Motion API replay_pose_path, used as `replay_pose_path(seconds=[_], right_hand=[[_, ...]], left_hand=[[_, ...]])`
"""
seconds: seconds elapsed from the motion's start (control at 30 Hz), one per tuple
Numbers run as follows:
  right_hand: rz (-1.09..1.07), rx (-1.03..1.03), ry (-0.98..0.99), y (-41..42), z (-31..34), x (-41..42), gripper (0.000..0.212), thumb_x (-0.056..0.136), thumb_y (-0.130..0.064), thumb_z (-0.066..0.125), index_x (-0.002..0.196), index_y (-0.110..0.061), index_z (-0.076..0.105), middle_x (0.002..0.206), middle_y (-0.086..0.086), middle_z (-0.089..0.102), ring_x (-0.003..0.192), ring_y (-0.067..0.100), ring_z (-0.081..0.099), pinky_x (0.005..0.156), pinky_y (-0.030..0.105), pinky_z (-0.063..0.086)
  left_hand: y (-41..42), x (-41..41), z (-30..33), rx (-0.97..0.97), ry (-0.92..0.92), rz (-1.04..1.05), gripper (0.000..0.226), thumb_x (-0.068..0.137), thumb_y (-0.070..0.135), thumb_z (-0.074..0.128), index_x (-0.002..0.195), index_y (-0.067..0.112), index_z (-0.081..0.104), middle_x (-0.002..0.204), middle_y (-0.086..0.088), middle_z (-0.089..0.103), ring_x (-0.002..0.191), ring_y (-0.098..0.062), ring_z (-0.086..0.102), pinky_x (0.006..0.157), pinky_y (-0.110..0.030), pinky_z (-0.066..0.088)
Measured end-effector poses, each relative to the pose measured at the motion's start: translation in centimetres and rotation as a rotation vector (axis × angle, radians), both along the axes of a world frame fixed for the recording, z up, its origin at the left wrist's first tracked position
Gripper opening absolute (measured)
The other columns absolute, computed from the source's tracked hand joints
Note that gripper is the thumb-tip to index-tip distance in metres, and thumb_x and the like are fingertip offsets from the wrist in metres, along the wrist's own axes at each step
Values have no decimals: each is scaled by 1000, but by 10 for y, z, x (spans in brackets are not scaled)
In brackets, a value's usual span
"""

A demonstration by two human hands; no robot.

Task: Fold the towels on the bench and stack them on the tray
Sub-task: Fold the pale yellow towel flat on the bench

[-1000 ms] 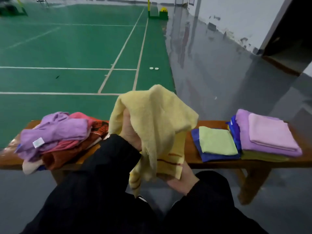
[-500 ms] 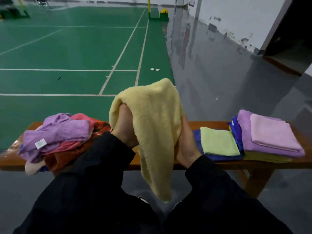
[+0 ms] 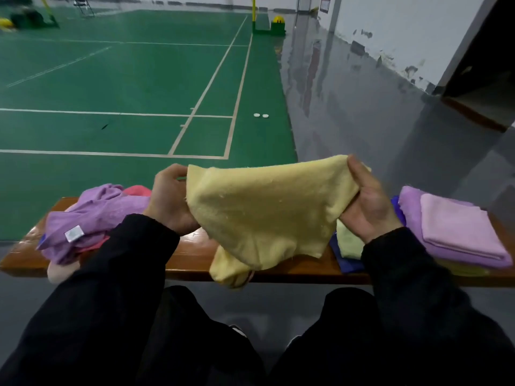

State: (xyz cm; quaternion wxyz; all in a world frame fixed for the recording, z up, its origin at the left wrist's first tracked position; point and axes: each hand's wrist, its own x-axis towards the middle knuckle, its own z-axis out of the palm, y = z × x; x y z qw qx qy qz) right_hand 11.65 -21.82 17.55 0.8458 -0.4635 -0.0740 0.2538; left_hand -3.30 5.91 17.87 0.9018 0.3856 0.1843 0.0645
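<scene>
We had just pulled the bunched yellow towel (image 3: pixel 267 215) open between our left hand (image 3: pixel 171 201) and right hand (image 3: pixel 367 201), each pinching a top corner above the wooden surface (image 3: pixel 192 254), so it hung spread and seemed ready for its first fold.

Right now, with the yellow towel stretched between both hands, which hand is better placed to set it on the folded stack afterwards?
Probably the right hand: it grips the yellow towel right beside the folded stack; the left hand is over the unfolded pile.
</scene>
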Motion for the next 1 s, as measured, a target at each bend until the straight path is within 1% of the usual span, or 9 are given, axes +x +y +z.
replay_pose_path(seconds=[0.1, 0.23, 0.3, 0.43, 0.57, 0.7, 0.83, 0.9, 1.0], right_hand=[[-87, -63, -137, -4, 21, 10, 38, 94, -36, 73, 119, -8, 70, 120, 14, 70, 121, 32, 65, 103, 50, 52], [-104, -37, -281, -6, 47, 16, 24, 94, -14, 71, 115, -4, 70, 112, 13, 72, 110, 25, 67, 102, 44, 53], [-71, -9, -301, -7, 55, 17, 39, 93, -9, 68, 130, 4, 62, 120, 16, 69, 117, 28, 65, 105, 44, 52], [-61, 60, -256, -6, 67, 18, 54, 94, -15, 66, 141, 7, 53, 130, 18, 65, 124, 30, 62, 110, 45, 48], [-142, 131, -243, -9, 75, 18, 41, 98, -30, 65, 126, -1, 64, 124, 18, 67, 120, 29, 65, 105, 44, 53], [-186, 68, -369, -18, 84, 26, 26, 86, -16, 76, 108, -5, 70, 112, 15, 69, 108, 27, 64, 97, 42, 55], [-165, 6, -414, -22, 85, 35, 14, 87, -1, 68, 95, -13, 69, 96, 10, 69, 93, 23, 67, 88, 36, 55], [-151, 46, -362, -19, 85, 36, 14, 85, -5, 69, 97, -12, 69, 106, 16, 65, 104, 28, 63, 99, 43, 51], [-118, 74, -293, -13, 83, 36, 15, 87, -17, 72, 99, -11, 67, 116, 19, 59, 111, 31, 59, 108, 47, 47]], left_hand=[[6, -5, 6, 105, 34, -19, 44, 92, 43, 59, 114, 7, 69, 107, -13, 70, 96, -29, 68, 85, -41, 58], [11, 4, 19, 357, -36, 165, 52, 91, 14, 66, 138, -6, 54, 120, -20, 64, 103, -29, 65, 101, -47, 52], [15, 8, 25, 405, -74, 216, 48, 91, 6, 64, 137, -6, 54, 119, -22, 66, 102, -29, 66, 96, -45, 56], [19, 13, 41, 372, -141, 172, 36, 96, 25, 64, 124, 3, 65, 115, -12, 70, 104, -23, 69, 91, -37, 57], [28, 20, 48, 485, -181, 252, 27, 97, 8, 60, 123, 9, 64, 108, -9, 73, 93, -19, 70, 80, -33, 58], [40, 17, 54, 680, -205, 367, 22, 96, 10, 61, 115, 13, 71, 103, -5, 74, 88, -15, 66, 75, -27, 55], [46, 13, 59, 481, -326, 238, 17, 89, 5, 59, 96, 19, 68, 89, -3, 64, 79, -16, 56, 74, -29, 44], [45, 11, 53, 242, -337, 113, 28, 81, 4, 57, 105, 16, 64, 101, -7, 61, 90, -21, 59, 87, -33, 49], [25, 6, 37, 58, -188, -140, 25, 91, 26, 64, 111, 11, 64, 106, -12, 64, 101, -25, 63, 95, -36, 55]])
